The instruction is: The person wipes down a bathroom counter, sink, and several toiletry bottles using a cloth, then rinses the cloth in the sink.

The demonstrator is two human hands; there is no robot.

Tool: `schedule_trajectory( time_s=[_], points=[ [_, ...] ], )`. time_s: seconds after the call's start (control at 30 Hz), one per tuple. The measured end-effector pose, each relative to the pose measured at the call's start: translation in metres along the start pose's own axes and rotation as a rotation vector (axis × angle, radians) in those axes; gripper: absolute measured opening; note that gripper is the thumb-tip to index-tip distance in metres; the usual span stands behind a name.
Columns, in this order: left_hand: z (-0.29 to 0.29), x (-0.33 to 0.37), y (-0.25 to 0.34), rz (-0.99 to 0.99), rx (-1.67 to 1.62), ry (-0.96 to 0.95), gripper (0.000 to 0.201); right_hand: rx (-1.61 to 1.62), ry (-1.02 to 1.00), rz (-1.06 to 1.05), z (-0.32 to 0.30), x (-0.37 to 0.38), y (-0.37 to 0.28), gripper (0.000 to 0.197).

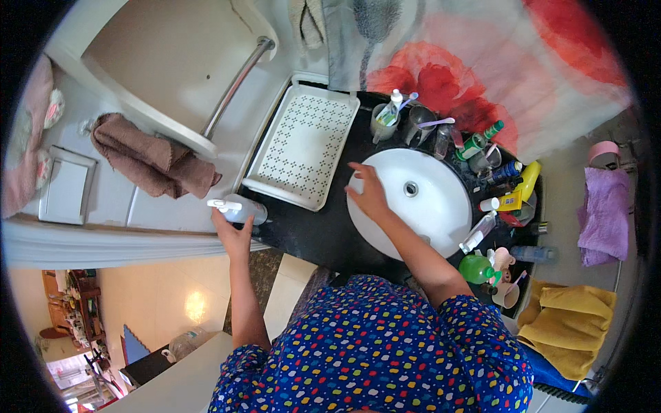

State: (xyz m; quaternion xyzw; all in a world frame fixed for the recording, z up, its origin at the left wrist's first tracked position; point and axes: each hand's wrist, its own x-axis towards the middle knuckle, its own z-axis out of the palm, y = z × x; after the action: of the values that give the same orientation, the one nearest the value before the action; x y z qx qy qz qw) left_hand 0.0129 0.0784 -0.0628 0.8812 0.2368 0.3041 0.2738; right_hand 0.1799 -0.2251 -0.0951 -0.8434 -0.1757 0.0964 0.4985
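Bottle (252, 210) looks pale, kinda see-through, white top. Left hand (235, 233) clamped on it, right hand (370, 194) over the basin (441, 199), fingers spread.

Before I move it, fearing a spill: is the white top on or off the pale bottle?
On: the white top sits on the pale bottle, at the left hand.

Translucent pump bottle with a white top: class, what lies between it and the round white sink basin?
The head view shows black countertop between bottle and basin, with a corner of the rectangular white patterned tray jutting in.
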Motion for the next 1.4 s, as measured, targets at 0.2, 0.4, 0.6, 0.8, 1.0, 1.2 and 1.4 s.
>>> schedule_trajectory(
  time_s=[0.2,0.4,0.6,0.8,1.0,1.2,1.4],
  points=[
    [-0.009,-0.043,0.029,-0.123,-0.119,0.13,0.074,0.336,0.349,0.428,-0.031,0.063,0.061,0.053],
    [-0.018,-0.085,0.066,-0.041,-0.127,-0.111,0.058,0.808,0.172,0.649,-0.032,0.092,0.04,0.05],
    [-0.01,-0.09,0.074,0.093,-0.144,-0.214,0.053,0.725,0.334,0.596,-0.029,0.081,0.066,0.029],
    [-0.005,-0.09,0.059,-0.041,-0.24,-0.256,0.054,0.678,0.355,0.405,-0.016,0.004,0.063,0.028],
    [-0.002,-0.087,0.051,-0.097,-0.296,-0.282,0.054,0.625,0.246,0.375,-0.022,-0.04,0.009,0.024],
    [-0.003,-0.086,0.056,-0.086,-0.349,-0.311,0.054,0.654,0.039,0.238,-0.004,-0.014,-0.055,0.023],
    [-0.009,-0.085,0.062,-0.004,-0.301,-0.367,0.054,0.6,-0.124,0.271,0.033,0.029,-0.057,0.023]
  ],
)
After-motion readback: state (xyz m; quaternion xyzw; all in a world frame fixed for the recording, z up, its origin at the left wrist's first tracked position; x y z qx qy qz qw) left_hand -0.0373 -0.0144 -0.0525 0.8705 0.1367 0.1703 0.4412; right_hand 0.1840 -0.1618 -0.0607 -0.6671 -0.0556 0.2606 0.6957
